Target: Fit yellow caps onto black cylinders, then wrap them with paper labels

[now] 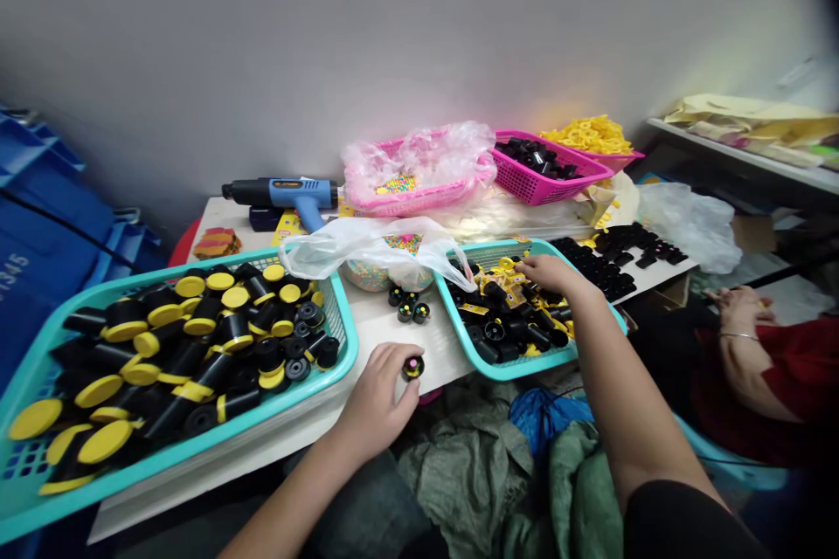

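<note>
Snugly, left fingers [391,374] pinching a black part [412,368] (right fingers [534,266] splayed on yellow pieces [499,281])

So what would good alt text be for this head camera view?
A person's left hand holds a small black-and-yellow part, while the right hand reaches into a teal basket of black and yellow parts. A larger teal basket to the left holds black cylinders with yellow caps.
</note>
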Available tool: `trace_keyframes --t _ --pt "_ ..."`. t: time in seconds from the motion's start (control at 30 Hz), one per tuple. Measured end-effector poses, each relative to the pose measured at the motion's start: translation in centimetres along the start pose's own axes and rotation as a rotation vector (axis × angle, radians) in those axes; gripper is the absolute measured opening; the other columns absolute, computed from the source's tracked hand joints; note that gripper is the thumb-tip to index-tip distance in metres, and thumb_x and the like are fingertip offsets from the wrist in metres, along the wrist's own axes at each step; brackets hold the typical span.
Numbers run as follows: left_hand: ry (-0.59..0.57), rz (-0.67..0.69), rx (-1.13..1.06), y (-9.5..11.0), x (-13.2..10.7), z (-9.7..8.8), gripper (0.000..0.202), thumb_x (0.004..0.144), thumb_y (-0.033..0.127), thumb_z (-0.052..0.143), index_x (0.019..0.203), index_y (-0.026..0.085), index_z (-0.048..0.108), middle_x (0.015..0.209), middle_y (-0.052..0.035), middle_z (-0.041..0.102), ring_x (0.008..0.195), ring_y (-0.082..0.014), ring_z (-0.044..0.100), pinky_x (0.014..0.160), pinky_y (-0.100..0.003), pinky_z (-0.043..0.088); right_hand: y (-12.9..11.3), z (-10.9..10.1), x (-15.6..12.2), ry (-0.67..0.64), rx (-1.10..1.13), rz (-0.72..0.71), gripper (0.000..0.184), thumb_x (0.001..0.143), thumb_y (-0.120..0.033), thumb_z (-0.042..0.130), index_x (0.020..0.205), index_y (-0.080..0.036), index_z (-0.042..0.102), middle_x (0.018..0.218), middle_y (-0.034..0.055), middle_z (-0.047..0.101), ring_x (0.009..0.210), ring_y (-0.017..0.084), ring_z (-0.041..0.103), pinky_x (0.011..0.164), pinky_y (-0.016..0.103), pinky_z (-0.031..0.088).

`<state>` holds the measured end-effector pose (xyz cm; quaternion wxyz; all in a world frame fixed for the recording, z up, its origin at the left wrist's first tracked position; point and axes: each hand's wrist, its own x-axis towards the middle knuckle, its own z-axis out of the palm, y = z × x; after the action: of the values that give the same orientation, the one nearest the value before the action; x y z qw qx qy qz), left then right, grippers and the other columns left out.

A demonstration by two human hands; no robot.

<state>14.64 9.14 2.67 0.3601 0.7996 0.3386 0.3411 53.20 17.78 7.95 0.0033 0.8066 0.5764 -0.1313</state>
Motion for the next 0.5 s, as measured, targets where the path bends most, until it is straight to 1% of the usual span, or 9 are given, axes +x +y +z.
trace_keyframes --t 0.07,0.13,0.2,0.23,0.3,0.33,0.37,0.43,0.5 --pt "0.017 -0.088 -0.136 0.2 -1.6 -0.7 0.034 0.085 0.016 0.05 0.118 0.023 0.053 0.108 -0.0089 0.063 0.1 -0.0226 0.061 0.086 -0.039 0.052 -0.9 -0.3 -2.4 0.023 0.086 -0.06 0.044 0.095 -0.033 0.034 0.105 -0.011 0.07 0.095 0.0125 0.071 0.087 0.021 0.064 0.076 0.028 0.047" --pt "0.063 -0.206 -0.276 0.2 -2.7 -1.0 0.039 0.086 0.021 0.052 0.125 0.023 0.049 0.114 -0.0107 0.062 0.106 -0.023 0.061 0.086 -0.037 0.053 -2.7 0.3 -5.3 0.044 0.29 -0.152 0.05 0.096 -0.039 0.028 0.104 -0.012 0.07 0.092 0.0104 0.071 0.078 0.018 0.063 0.069 0.026 0.047" --pt "0.104 -0.298 -0.397 0.1 -3.3 -1.1 0.04 0.084 0.024 0.056 0.124 0.021 0.051 0.116 -0.0111 0.062 0.108 -0.0233 0.061 0.088 -0.038 0.053 -5.4 2.1 -8.4 0.061 0.645 -0.261 0.048 0.092 -0.047 0.04 0.089 -0.013 0.073 0.079 0.0084 0.069 0.067 0.017 0.059 0.062 0.027 0.046" --pt "0.113 -0.324 -0.438 0.0 -3.5 -1.2 0.038 0.083 0.024 0.057 0.121 0.021 0.054 0.115 -0.0107 0.063 0.107 -0.0231 0.062 0.091 -0.039 0.051 -6.9 3.2 -10.0 0.065 0.826 -0.308 0.044 0.088 -0.049 0.049 0.08 -0.014 0.073 0.072 0.007 0.067 0.061 0.015 0.056 0.059 0.027 0.045" --pt "0.115 -0.343 -0.491 0.0 -3.7 -1.6 0.033 0.081 0.024 0.059 0.114 0.02 0.059 0.114 -0.01 0.064 0.105 -0.0231 0.062 0.096 -0.041 0.048 -10.2 5.7 -13.2 0.068 1.107 -0.368 0.04 0.086 -0.049 0.055 0.073 -0.016 0.074 0.066 0.0056 0.065 0.054 0.014 0.053 0.054 0.028 0.044" --pt "0.116 -0.34 -0.516 0.0 -3.9 -1.8 0.033 0.081 0.024 0.058 0.114 0.019 0.06 0.114 -0.0098 0.064 0.105 -0.0234 0.061 0.097 -0.042 0.048 -11.8 6.8 -14.7 0.068 1.172 -0.41 0.037 0.087 -0.046 0.056 0.074 -0.017 0.075 0.066 0.0057 0.066 0.054 0.015 0.055 0.054 0.029 0.046" --pt "0.116 -0.331 -0.549 0.0 -4.1 -2.1 0.033 0.082 0.024 0.057 0.115 0.019 0.059 0.114 -0.0097 0.064 0.106 -0.0238 0.061 0.097 -0.042 0.047 -13.2 7.8 -16.0 0.095 1.189 -0.459 0.032 0.088 -0.042 0.056 0.08 -0.019 0.076 0.068 0.0055 0.067 0.055 0.015 0.057 0.055 0.03 0.047" --pt "0.11 -0.303 -0.623 0.1 -4.5 -2.8 0.035 0.085 0.025 0.054 0.119 0.02 0.057 0.117 -0.0099 0.063 0.109 -0.025 0.059 0.097 -0.042 0.047 -15.6 9.2 -18.1 0.215 1.115 -0.597 0.02 0.088 -0.03 0.059 0.098 -0.024 0.076 0.072 0.0045 0.069 0.06 0.016 0.061 0.059 0.031 0.05" --pt "0.098 -0.287 -0.669 0.2 -5.0 -3.4 0.035 0.087 0.026 0.051 0.121 0.02 0.055 0.118 -0.0094 0.061 0.11 -0.0254 0.058 0.098 -0.042 0.046 -17.3 9.9 -19.4 0.366 1.0 -0.759 0.031 0.085 -0.017 0.062 0.112 -0.03 0.071 0.079 0.0038 0.071 0.067 0.016 0.064 0.062 0.03 0.052"
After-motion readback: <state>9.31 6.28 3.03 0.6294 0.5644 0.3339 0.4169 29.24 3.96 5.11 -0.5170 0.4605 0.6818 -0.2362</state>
